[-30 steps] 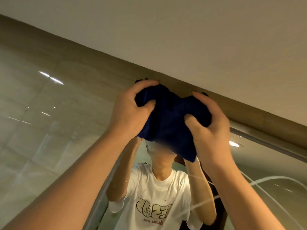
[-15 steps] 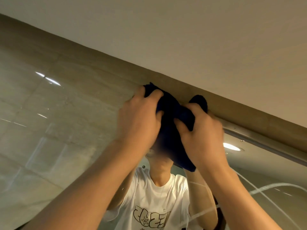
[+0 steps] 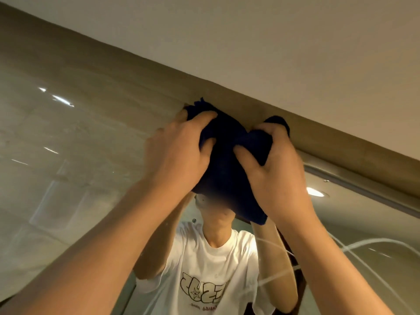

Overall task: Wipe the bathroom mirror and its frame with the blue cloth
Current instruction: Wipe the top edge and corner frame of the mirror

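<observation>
A: Up at the mirror's top corner, head view: your left hand and right hand both clutch the cloth, bunched, dark blue.

B: Grip state?

A: Both closed on it. Your left thumb and right thumb press into the folds at the front, the other fingers wrap over the top. No gap, tight hold.

B: Where's the cloth against the frame?

A: Its upper edge touches the brown strip under the ceiling, right at the corner where the frame begins. Your right fingers push a wad against that strip. The lower end hangs loose over the mirror glass.

B: Is it on the frame rail itself?

A: Cannot tell, your hands hide the contact. The rail shows only to the right of your right hand, running down and right.

B: Anything else?

A: Tiled wall to the left, glossy, with light glints. In the glass: your reflection in a white T-shirt with a printed logo, arms raised, plus a ceiling lamp and curved white streaks at lower right. Both forearms come up from the bottom edge.
</observation>
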The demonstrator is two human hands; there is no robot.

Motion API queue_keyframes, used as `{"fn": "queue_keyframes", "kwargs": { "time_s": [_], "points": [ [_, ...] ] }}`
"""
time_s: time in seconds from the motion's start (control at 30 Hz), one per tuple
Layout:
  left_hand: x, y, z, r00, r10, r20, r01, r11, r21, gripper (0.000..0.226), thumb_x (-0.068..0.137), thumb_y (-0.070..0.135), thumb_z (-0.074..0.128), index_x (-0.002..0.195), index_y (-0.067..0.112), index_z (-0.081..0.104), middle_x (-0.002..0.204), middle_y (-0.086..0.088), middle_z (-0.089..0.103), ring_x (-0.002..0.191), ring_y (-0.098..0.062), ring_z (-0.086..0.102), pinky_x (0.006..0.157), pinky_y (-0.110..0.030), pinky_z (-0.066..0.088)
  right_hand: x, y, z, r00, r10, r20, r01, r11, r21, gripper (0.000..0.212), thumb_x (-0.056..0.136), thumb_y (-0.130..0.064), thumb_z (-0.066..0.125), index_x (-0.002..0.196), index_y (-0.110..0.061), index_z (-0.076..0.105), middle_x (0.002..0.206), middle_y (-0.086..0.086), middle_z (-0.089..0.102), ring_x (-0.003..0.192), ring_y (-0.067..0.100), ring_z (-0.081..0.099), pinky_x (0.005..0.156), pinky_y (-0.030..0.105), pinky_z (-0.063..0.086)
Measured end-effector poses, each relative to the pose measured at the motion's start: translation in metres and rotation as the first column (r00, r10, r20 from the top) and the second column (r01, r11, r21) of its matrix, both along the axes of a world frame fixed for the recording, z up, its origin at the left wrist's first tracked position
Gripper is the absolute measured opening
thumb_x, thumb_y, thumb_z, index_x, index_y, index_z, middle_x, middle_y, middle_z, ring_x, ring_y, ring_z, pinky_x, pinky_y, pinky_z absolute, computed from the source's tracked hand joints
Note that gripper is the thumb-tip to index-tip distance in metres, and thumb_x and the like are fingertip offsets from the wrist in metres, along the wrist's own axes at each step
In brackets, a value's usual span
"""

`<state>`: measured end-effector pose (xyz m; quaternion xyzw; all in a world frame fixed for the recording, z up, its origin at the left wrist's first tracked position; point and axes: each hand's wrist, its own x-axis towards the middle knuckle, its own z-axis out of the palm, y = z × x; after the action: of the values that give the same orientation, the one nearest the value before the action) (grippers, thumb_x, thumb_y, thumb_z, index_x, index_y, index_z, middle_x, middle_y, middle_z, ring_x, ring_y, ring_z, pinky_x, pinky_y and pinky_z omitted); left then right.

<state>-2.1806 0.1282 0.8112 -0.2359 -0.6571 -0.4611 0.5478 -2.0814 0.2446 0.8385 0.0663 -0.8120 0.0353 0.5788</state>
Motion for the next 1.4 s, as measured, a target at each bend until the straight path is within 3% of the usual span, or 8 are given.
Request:
{"fn": "queue_keyframes", "kwargs": {
  "time_s": [0.17,0.3,0.47,0.73,0.9,1.07,1.3,1.4],
  "points": [
    [0.036,0.045,0.009,0.990,-0.078,-0.115,0.062,0.988,-0.141,0.046,0.095,0.041,0.055,0.139,0.046,0.045,0.132,0.003,0.058,0.107,-0.031,0.062,0.075,-0.034,0.046,0.044,0.040,-0.011,0.992,-0.052,-0.118,0.038,0.993,-0.111,0.048,0.093,-0.033,0.058,0.137,-0.024,0.043,0.124,0.000,0.054,0.097,0.008,0.049,0.073,0.021,0.038],
    [0.024,0.035,0.010,0.992,-0.070,-0.101,0.057,0.990,-0.131,0.045,0.093,0.043,0.056,0.136,0.047,0.045,0.125,0.002,0.062,0.107,-0.031,0.063,0.076,-0.037,0.051,0.037,0.032,-0.003,0.965,-0.259,-0.037,0.261,0.964,0.047,0.051,0.090,-0.034,0.062,0.137,-0.024,0.045,0.124,0.008,0.055,0.096,0.023,0.054,0.072,0.029,0.036],
    [-0.003,-0.010,0.008,0.998,-0.060,-0.019,0.060,0.998,-0.031,0.043,0.090,0.036,0.065,0.131,0.044,0.054,0.120,0.002,0.067,0.106,-0.027,0.063,0.078,-0.037,0.051,-0.002,-0.013,0.011,0.959,-0.284,0.013,0.278,0.946,0.168,0.036,0.094,-0.034,0.055,0.126,-0.021,0.045,0.119,0.007,0.049,0.092,0.033,0.057,0.068,0.035,0.044],
    [0.010,0.003,0.011,0.993,-0.114,0.011,0.114,0.993,-0.018,0.043,0.089,0.033,0.066,0.130,0.042,0.056,0.119,0.002,0.068,0.107,-0.029,0.063,0.083,-0.043,0.054,0.013,0.002,0.021,0.982,-0.163,0.100,0.149,0.980,0.132,0.030,0.093,-0.036,0.057,0.117,-0.019,0.049,0.107,0.007,0.056,0.089,0.031,0.058,0.073,0.043,0.052],
    [0.059,0.064,0.017,0.974,-0.222,-0.034,0.216,0.967,-0.136,0.041,0.086,0.040,0.065,0.125,0.045,0.054,0.114,0.002,0.068,0.107,-0.032,0.061,0.085,-0.044,0.052,0.080,0.071,0.021,0.981,-0.157,0.119,0.163,0.985,-0.047,0.025,0.086,-0.041,0.066,0.105,-0.032,0.051,0.084,-0.020,0.058,0.075,0.002,0.055,0.061,0.024,0.046],
    [0.091,0.102,0.024,0.986,-0.150,-0.070,0.129,0.962,-0.242,0.041,0.091,0.042,0.058,0.131,0.047,0.048,0.121,0.004,0.063,0.106,-0.031,0.061,0.072,-0.034,0.037,0.112,0.095,0.020,0.993,0.016,0.116,0.014,0.966,-0.257,0.042,0.083,-0.046,0.067,0.118,-0.026,0.056,0.101,-0.016,0.062,0.093,0.003,0.059,0.077,0.023,0.050],
    [0.056,0.047,0.021,0.987,-0.159,-0.003,0.156,0.974,-0.165,0.041,0.085,0.039,0.066,0.125,0.048,0.055,0.112,0.006,0.069,0.104,-0.028,0.064,0.076,-0.038,0.052,0.059,0.045,0.014,0.999,-0.029,0.036,0.032,0.996,-0.088,0.055,0.087,-0.026,0.067,0.134,-0.020,0.039,0.104,-0.009,0.052,0.091,0.008,0.052,0.065,0.014,0.041],
    [0.034,0.017,0.022,0.970,-0.233,0.062,0.237,0.969,-0.073,0.043,0.080,0.034,0.072,0.119,0.047,0.061,0.108,0.008,0.070,0.099,-0.024,0.065,0.075,-0.037,0.055,0.031,0.013,0.014,0.998,0.004,0.060,0.001,0.997,-0.077,0.046,0.085,-0.016,0.064,0.124,-0.018,0.041,0.105,-0.002,0.055,0.092,0.017,0.054,0.071,0.027,0.048]
  ]
}}
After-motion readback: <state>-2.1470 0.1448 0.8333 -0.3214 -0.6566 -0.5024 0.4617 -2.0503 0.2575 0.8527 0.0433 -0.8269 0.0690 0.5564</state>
